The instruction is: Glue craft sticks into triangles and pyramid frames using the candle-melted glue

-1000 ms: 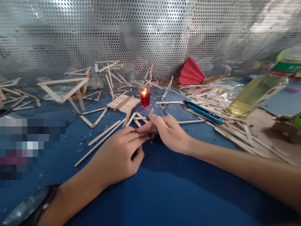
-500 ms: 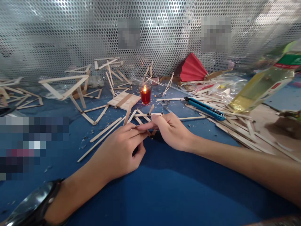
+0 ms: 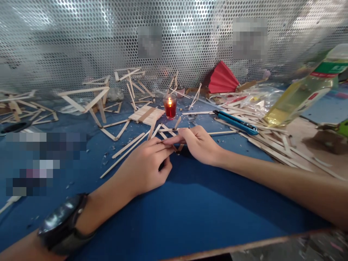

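Both hands meet at the middle of the blue table point(image 3: 190, 210). The left hand point(image 3: 146, 166), with a dark watch point(image 3: 63, 224) on its wrist, is curled and pinches the near end of a small stick frame point(image 3: 166, 129) between thumb and fingertips. The right hand point(image 3: 199, 145) grips the same frame from the right, its fingers pressed against those of the left. The frame lies low on the table just beyond the knuckles, its crossed sticks fanning away from the hands.

Two long loose sticks point(image 3: 127, 152) lie just left of it. Farther off, a flat stick panel point(image 3: 146, 115) rests beside a lit red candle glass point(image 3: 170, 107). A blue utility knife point(image 3: 235, 122) lies to the right, near a tilted bottle point(image 3: 301, 96). A red paper fan point(image 3: 221, 78) leans against the far perforated metal wall point(image 3: 81, 43).
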`<state>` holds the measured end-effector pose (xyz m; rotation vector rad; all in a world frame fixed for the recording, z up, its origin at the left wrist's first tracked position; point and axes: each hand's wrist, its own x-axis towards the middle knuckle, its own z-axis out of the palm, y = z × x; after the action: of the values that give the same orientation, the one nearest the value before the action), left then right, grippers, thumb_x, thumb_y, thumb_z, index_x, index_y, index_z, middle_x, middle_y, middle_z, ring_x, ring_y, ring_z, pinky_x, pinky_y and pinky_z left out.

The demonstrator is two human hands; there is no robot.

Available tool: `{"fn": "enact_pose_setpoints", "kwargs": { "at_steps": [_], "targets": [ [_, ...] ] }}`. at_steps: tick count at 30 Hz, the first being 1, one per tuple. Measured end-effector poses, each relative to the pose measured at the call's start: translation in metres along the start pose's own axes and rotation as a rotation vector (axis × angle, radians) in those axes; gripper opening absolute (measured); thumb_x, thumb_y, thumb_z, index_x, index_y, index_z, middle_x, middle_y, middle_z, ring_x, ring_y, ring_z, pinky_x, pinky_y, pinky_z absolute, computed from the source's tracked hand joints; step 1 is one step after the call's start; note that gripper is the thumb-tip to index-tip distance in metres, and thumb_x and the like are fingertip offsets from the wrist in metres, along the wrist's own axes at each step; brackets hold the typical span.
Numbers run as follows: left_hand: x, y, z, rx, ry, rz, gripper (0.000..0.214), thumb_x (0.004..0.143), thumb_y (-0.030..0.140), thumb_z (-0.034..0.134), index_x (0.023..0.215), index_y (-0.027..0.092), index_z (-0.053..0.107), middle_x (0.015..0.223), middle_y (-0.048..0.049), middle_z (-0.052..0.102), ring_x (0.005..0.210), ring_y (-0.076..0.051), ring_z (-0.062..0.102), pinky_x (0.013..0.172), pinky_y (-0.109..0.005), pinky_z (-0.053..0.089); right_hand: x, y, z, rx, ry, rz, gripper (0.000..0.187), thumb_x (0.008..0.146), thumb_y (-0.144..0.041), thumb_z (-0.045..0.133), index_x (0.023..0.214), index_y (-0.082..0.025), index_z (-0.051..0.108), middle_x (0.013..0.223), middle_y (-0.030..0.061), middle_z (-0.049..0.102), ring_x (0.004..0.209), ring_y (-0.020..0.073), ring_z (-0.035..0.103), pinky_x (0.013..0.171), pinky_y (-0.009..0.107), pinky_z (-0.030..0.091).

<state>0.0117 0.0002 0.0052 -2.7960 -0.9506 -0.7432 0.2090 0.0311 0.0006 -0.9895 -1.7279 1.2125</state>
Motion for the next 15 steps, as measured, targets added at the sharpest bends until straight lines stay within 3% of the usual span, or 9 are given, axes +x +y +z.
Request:
{"fn": "enact_pose_setpoints", "kwargs": {
  "at_steps": [15],
  "targets": [
    [-0.0006,0.0017,0.0010,-0.026,0.028,-0.008,0.032,0.089,0.008,0.056,0.109,0.017,0.078,0.105,-0.0075,0.079,0.102,-0.026,0.070,0.097,-0.045,0.058,0.0022,0.0090,0.0013,0.035,-0.016,-0.029,0.047,0.102,-0.035,0.040,0.100,-0.022,0.086,0.096,0.0055,0.082,0.078,0.0183,0.070,0.078,0.032,0.056]
  ]
}}
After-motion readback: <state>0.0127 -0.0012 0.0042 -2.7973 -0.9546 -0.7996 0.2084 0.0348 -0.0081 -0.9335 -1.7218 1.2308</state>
